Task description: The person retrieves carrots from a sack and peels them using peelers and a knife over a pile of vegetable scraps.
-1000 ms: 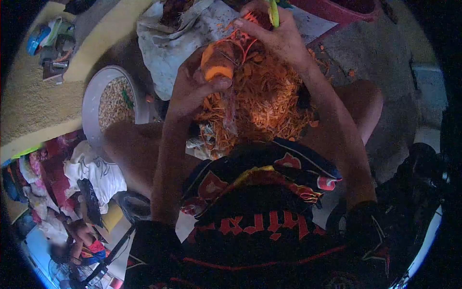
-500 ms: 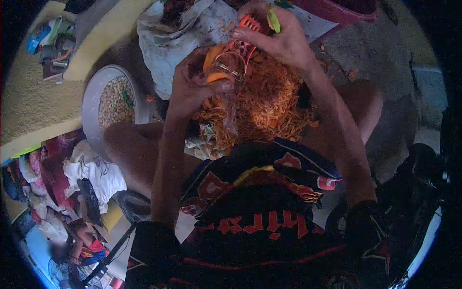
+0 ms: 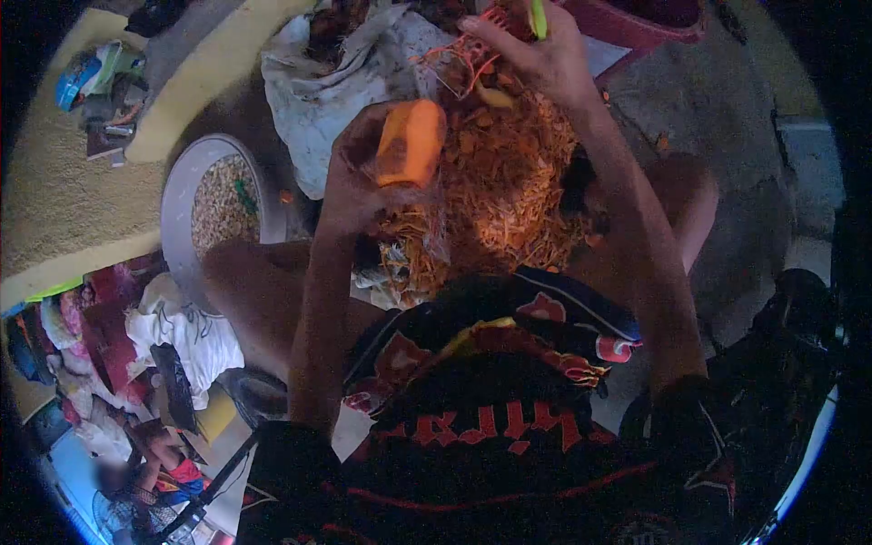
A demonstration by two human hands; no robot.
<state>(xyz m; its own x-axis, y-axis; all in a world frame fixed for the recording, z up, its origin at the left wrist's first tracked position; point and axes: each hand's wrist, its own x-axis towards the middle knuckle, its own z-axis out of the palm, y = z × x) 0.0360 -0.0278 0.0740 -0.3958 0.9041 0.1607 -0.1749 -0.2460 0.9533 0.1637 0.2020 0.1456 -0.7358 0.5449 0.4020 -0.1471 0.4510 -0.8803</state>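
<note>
My left hand point(image 3: 352, 173) is wrapped round a chunk of peeled orange vegetable point(image 3: 416, 136), perhaps a carrot or squash; the exact kind does not show. Its fingers are partly hidden behind the chunk. To the upper right, my right hand point(image 3: 549, 64) grips a red-orange Y-shaped peeler point(image 3: 465, 62), which is blurred and apart from the chunk. A yellow-green strip point(image 3: 539, 18) shows by the right fingers. Beneath both hands lies a heap of orange shreds point(image 3: 518, 182), with a paler curved piece point(image 3: 495, 96) on top. Clear plastic point(image 3: 436, 232) hangs below my left hand.
A white bucket point(image 3: 174, 195) of small pale bits stands on the left. A stained whitish sack point(image 3: 313, 118) lies beyond the heap, and a dark red basin point(image 3: 627, 32) sits at the upper right. Another person point(image 3: 168, 463) is at the lower left.
My right hand has lifted the peeler off the orange chunk, up and away. In my left hand the chunk now stands upright, with more of its orange face showing.
</note>
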